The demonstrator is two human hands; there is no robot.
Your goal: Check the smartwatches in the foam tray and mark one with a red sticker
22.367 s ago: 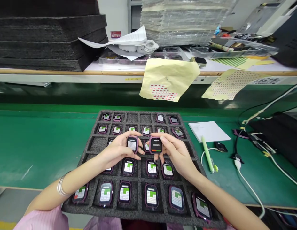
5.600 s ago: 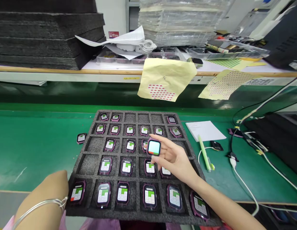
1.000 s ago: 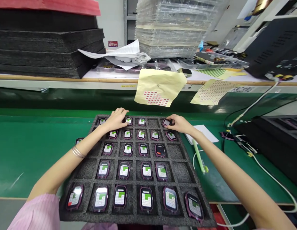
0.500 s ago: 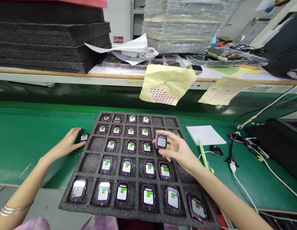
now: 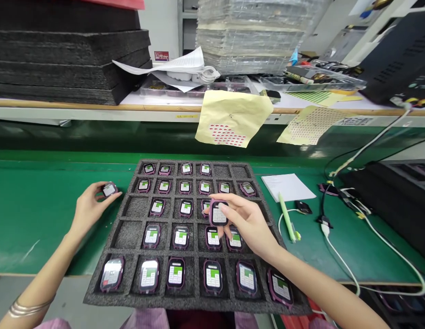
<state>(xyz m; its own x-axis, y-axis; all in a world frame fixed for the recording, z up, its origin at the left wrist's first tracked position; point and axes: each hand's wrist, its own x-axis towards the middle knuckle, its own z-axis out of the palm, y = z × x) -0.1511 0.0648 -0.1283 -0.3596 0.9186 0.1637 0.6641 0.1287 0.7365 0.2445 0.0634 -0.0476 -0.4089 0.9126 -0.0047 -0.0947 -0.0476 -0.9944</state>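
Electronics workshop, by its green bench (image 5: 40,214), foam tray (image 5: 195,302) of smartwatches (image 5: 176,273)

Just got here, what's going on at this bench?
A person's right hand holds a smartwatch above a dark foam tray, thumb over its lit screen. The left hand grips a second watch just left of the tray. Most visible compartments hold watches; several are vacant.

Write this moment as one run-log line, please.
left hand: gripping one device beside foam tray | right hand: holding another device above tray | tray: partly filled
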